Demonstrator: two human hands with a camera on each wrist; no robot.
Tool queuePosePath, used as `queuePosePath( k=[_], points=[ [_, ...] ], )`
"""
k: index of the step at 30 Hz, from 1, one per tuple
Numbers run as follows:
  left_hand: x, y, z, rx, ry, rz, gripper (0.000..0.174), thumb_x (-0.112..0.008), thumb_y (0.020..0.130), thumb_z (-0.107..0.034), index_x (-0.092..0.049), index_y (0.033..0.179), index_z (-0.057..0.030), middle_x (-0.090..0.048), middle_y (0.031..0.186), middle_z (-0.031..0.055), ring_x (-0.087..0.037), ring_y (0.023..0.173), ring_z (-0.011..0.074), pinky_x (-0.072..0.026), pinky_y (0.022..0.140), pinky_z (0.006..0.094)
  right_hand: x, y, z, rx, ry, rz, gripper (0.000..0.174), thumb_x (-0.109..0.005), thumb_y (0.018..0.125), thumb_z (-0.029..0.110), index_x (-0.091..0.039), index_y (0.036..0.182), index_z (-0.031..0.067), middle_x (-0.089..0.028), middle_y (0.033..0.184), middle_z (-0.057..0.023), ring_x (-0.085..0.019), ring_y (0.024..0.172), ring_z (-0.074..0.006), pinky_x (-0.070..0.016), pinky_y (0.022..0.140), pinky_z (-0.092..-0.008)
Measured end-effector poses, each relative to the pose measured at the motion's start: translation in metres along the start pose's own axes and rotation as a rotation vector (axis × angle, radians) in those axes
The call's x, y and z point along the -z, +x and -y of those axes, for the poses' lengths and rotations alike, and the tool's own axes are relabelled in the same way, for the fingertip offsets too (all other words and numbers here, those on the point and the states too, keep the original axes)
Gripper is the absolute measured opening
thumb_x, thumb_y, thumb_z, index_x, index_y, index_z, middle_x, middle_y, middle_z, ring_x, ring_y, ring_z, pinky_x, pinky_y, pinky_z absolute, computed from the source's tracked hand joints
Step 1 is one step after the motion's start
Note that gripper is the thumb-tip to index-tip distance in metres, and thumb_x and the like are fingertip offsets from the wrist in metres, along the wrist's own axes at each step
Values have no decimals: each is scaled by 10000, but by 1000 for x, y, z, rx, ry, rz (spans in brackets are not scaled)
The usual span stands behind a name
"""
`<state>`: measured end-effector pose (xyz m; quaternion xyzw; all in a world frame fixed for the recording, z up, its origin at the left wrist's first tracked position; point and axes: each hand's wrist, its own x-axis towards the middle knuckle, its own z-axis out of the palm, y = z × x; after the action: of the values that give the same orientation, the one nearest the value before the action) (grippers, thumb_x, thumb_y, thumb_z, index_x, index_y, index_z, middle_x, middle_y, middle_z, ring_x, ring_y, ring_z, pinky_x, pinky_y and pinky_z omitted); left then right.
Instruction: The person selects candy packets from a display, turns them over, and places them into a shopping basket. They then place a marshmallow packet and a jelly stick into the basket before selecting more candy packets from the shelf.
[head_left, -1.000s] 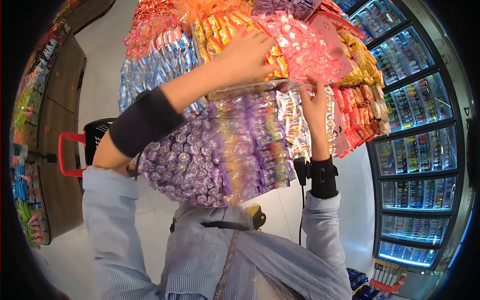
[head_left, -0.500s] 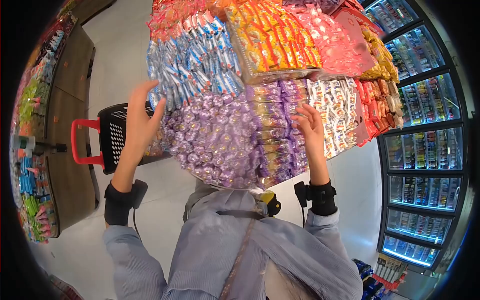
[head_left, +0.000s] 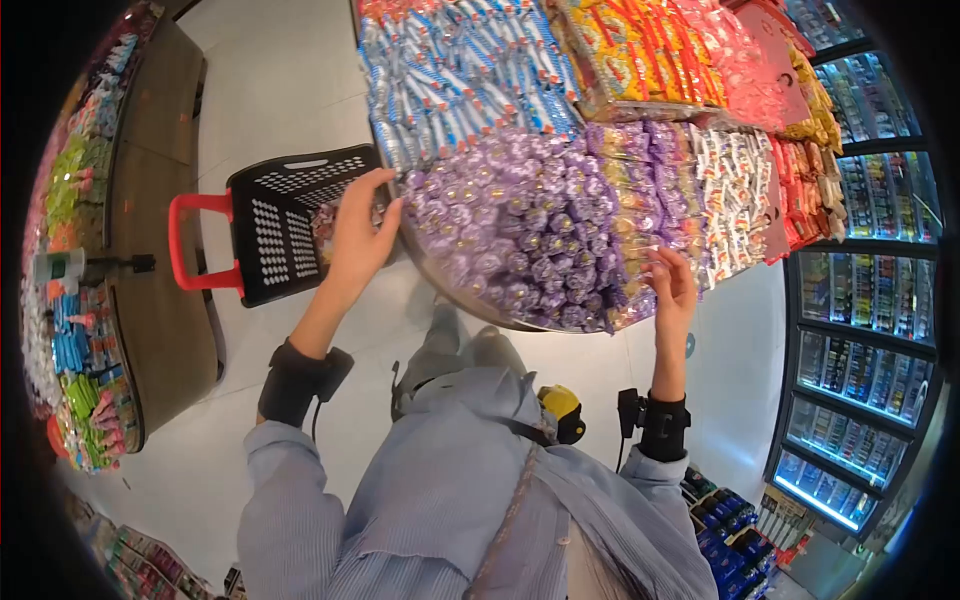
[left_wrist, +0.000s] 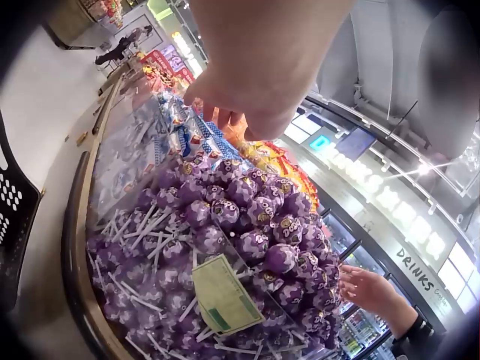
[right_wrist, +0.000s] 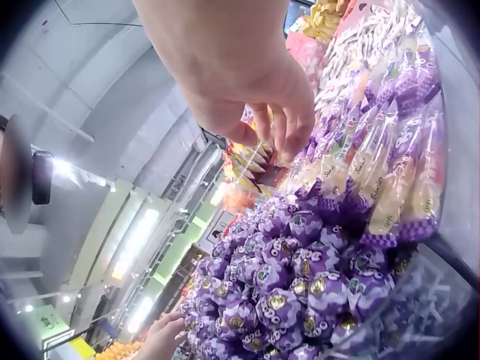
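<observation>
A heap of purple-wrapped lollipops point(head_left: 540, 225) fills the front corner of the candy display, their white sticks showing in the left wrist view. My left hand point(head_left: 358, 232) is at the display's left edge, between the lollipops and a black shopping basket point(head_left: 268, 235). Its thumb and fingers are spread apart and hold nothing. Over the front of the purple-and-clear candy packets point(head_left: 625, 195), beside the lollipops, hovers my right hand point(head_left: 674, 290). Its fingers bend loosely, with nothing between them in the right wrist view point(right_wrist: 259, 105).
Blue-and-white candy sticks point(head_left: 465, 75) lie behind the lollipops, with yellow-and-red packets point(head_left: 645, 55) to their right. White wrapped candies point(head_left: 735, 195) and red packets point(head_left: 795, 180) continue rightward. Glass-door drink fridges point(head_left: 865, 300) line the right side; a stocked wooden shelf point(head_left: 155, 270) stands left.
My left hand has come back from the yellow packets to the display's left edge beside the basket. My right hand has drawn back toward the near edge. The view has shifted left.
</observation>
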<state>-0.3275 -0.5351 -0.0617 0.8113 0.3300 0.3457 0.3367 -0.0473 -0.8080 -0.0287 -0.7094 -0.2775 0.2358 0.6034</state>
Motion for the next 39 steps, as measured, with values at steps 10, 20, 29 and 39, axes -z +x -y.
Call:
queuePosePath(
  k=[10,20,29,39],
  points=[
    [21,-100,33,35,138,44,285,-559,742,-77,-511,1018,-27,-528,1032,147,-493,974,302,-400,811,356,-22,-103,1,-71,-89,465,140,-491,843,42,-555,956,-9,-586,907,-70,-552,814,-126,-429,752,-240],
    [83,-291,174,433,168,-234,188,-556,757,-109,-564,922,-19,-606,862,132,-585,816,246,-449,751,321,-20,-203,-112,-325,-158,500,177,-502,851,149,-558,948,13,-607,811,-58,-565,722,-127,-451,665,-235],
    [177,-402,259,1029,235,-466,238,-555,766,-168,-576,954,-23,-605,903,111,-571,840,218,-445,749,308,-66,-207,-170,-499,-170,670,195,-489,842,162,-552,978,38,-602,836,-58,-567,714,-132,-448,648,-233],
    [230,-369,316,1139,-167,-488,235,-488,809,-100,-519,1006,23,-595,932,116,-570,857,184,-437,765,272,-236,-158,-170,-546,-168,873,213,-543,817,153,-549,969,4,-596,820,-82,-571,691,-139,-471,625,-260]
  ],
)
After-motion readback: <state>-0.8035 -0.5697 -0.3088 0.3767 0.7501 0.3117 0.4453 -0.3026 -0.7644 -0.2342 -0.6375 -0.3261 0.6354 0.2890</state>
